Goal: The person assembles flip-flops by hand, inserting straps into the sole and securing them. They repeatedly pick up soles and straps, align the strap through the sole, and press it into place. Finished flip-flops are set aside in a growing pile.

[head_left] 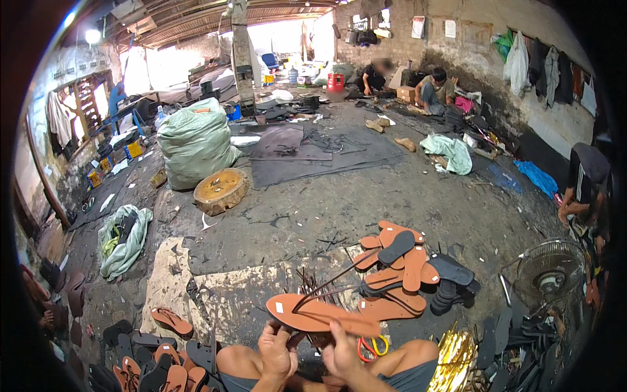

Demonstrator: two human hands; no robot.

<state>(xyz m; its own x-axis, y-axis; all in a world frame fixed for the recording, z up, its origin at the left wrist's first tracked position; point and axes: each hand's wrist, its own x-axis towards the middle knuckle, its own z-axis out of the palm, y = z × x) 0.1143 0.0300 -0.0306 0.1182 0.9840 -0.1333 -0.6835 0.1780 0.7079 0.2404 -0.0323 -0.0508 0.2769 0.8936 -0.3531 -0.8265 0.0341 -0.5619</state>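
A brown sandal (313,316) with a black edge lies nearly level between my hands, above my lap. Dark thin straps (326,285) rise from its toe part, their long loose ends stretching up to the right. My left hand (278,351) grips the near edge by the toe end, where a small white sticker shows. My right hand (343,356) is closed on the near edge toward the heel, thumb up against the sole. Scissors (373,348) with red and yellow handles lie beside my right hand. Behind the sandal stands a bunch of thin dark strips (312,282), partly hidden.
Brown and black soles (413,268) are piled ahead to the right, near a standing fan (550,274). Finished-looking sandals (173,321) lie at left. Gold foil strips (455,359) sit by my right knee. Farther off are a wood block (222,191), a stuffed sack (196,144) and several people.
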